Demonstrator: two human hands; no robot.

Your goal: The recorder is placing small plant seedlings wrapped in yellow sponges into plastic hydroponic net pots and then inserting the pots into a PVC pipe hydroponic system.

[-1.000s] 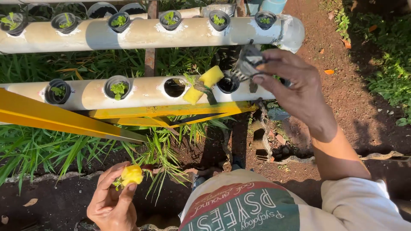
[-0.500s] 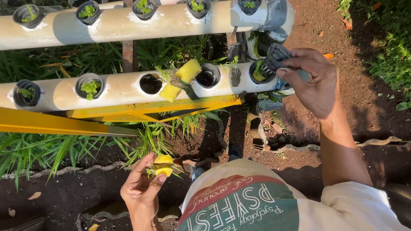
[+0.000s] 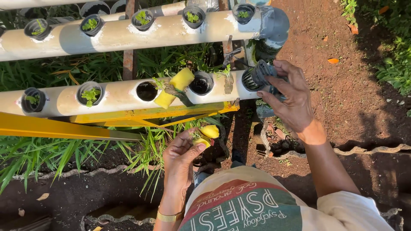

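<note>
A yellow metal bar (image 3: 64,127) runs under the near white pipe (image 3: 120,96), with grass below it. On this pipe lies a yellow sponge piece (image 3: 174,87) between two holes. The left hand (image 3: 182,158) pinches a yellow sponge cube (image 3: 206,134) with closed fingers. The right hand (image 3: 287,96) grips a black net cup (image 3: 257,77) at the pipe's end.

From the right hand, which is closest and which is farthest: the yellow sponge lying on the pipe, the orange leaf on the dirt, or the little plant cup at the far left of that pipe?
From the right hand:
1. Orange leaf, up right on the dirt.
2. Yellow sponge, leftward, mid-pipe.
3. Plant cup, far left end.
</note>
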